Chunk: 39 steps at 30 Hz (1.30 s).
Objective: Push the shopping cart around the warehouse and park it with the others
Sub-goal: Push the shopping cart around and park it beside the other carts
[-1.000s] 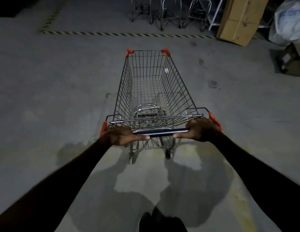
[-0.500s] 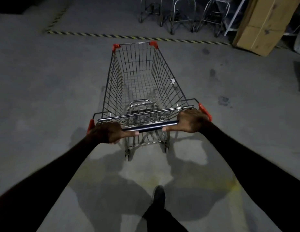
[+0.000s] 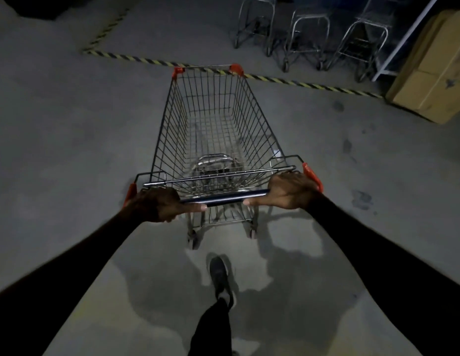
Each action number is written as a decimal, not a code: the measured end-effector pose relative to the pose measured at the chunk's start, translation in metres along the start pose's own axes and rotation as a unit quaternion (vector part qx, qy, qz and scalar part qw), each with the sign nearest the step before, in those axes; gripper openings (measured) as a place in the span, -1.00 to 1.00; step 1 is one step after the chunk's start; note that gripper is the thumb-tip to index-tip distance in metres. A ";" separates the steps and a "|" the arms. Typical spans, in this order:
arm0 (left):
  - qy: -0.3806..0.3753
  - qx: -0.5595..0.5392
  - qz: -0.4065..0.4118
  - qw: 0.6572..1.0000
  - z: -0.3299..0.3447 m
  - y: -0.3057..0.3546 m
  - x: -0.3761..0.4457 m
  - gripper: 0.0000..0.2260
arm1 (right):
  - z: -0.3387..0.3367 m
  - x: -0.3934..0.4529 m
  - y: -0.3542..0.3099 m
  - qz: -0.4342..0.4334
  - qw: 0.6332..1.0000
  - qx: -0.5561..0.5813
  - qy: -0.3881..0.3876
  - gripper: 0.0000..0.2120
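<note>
Closer now than a moment ago, the shopping cart (image 3: 218,140) has rolled up so its front rim reaches the striped floor tape (image 3: 300,84), and the parked carts (image 3: 308,34) loom larger ahead to the right. I grip the dark handle bar (image 3: 223,197) with both hands: my left hand (image 3: 159,204) curls round its left end, my right hand (image 3: 288,191) round its right end. One shoe (image 3: 219,277) steps forward behind the cart. A cardboard box (image 3: 434,73) stands at far right.
</note>
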State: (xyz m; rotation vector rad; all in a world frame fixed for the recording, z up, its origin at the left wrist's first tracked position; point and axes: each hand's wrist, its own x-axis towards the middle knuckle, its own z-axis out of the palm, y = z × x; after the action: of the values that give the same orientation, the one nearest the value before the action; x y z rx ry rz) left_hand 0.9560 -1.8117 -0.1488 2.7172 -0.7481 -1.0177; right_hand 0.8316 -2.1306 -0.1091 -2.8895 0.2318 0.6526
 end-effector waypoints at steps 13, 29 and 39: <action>0.085 0.036 -0.028 0.995 -0.148 0.006 0.207 -0.22 | -0.133 0.226 0.066 -0.022 0.999 -0.047 -0.007 0.00; 0.074 0.018 -0.089 0.993 -0.349 0.029 0.453 0.00 | -0.276 0.521 0.162 -0.042 0.998 -0.045 0.014 0.06; 0.078 -0.011 -0.116 0.990 -0.478 0.034 0.600 -0.11 | -0.378 0.700 0.202 -0.040 0.997 -0.057 0.021 0.06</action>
State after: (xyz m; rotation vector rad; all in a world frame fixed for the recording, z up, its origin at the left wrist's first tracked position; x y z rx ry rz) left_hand 1.6406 -2.1585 -0.1209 2.8722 -0.4003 -0.8352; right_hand 1.5737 -2.4821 -0.1052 -3.0058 0.0851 0.6101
